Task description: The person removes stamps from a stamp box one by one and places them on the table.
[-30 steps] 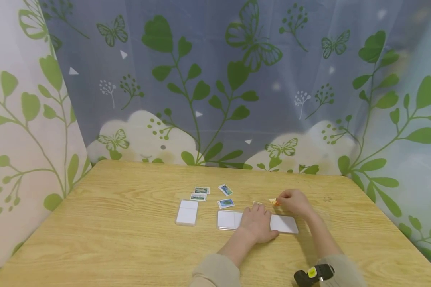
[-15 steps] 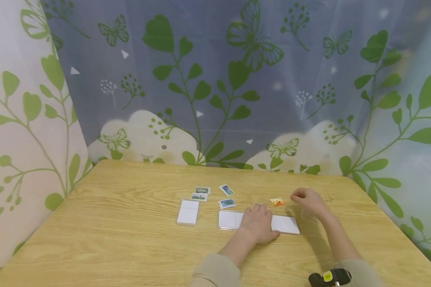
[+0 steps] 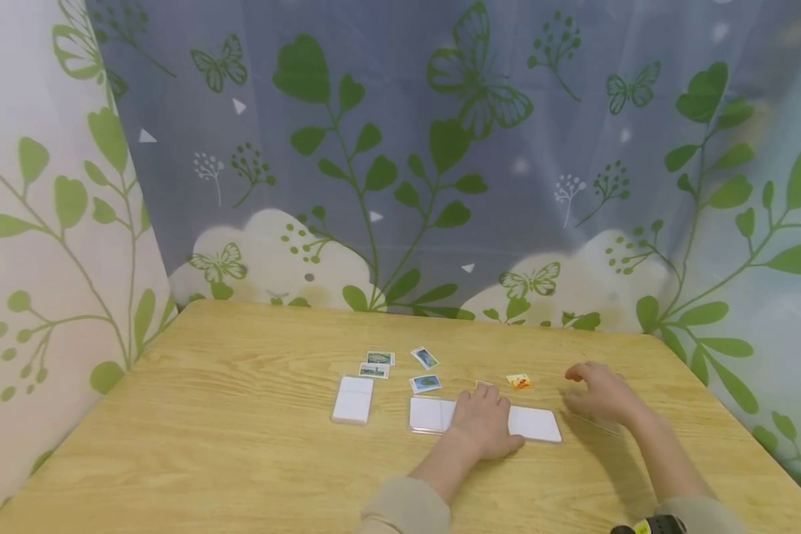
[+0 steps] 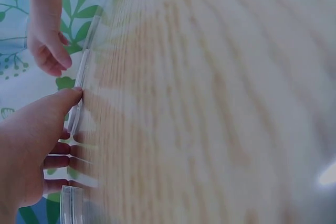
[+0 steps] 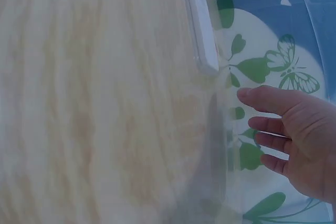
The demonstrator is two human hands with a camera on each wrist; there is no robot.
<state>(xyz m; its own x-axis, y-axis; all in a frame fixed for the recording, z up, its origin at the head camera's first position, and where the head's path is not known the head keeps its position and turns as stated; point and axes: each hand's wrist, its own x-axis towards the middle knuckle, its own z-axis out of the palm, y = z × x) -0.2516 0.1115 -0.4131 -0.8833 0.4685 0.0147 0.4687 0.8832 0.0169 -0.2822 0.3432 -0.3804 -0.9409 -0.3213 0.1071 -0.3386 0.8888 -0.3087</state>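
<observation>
My left hand (image 3: 483, 423) lies across the middle of the white cards in clear cases (image 3: 535, 424), fingers reaching over them. In the left wrist view its thumb touches the clear case edge (image 4: 80, 72). My right hand (image 3: 601, 393) hovers to the right with relaxed, spread fingers and nothing in them. Under it, the faint outline of a thin transparent sheet (image 3: 604, 425) shows on the table. An orange-red postage stamp (image 3: 519, 381) lies between the two hands. Beyond the left fingertips, another stamp (image 3: 483, 384) is mostly hidden.
Several stamps lie farther left: a blue-green one (image 3: 426, 383), a tilted one (image 3: 424, 358), and two green ones, the nearer stamp (image 3: 374, 370) overlapping the other stamp (image 3: 380, 357). Another clear case with white card (image 3: 352, 400) stands left. A patterned curtain (image 3: 400, 185) borders the wooden table (image 3: 240, 445).
My right hand has left the orange-red stamp, moved right and loosened its fingers over the transparent sheet. The left hand keeps its place on the cases. The head view has shifted slightly.
</observation>
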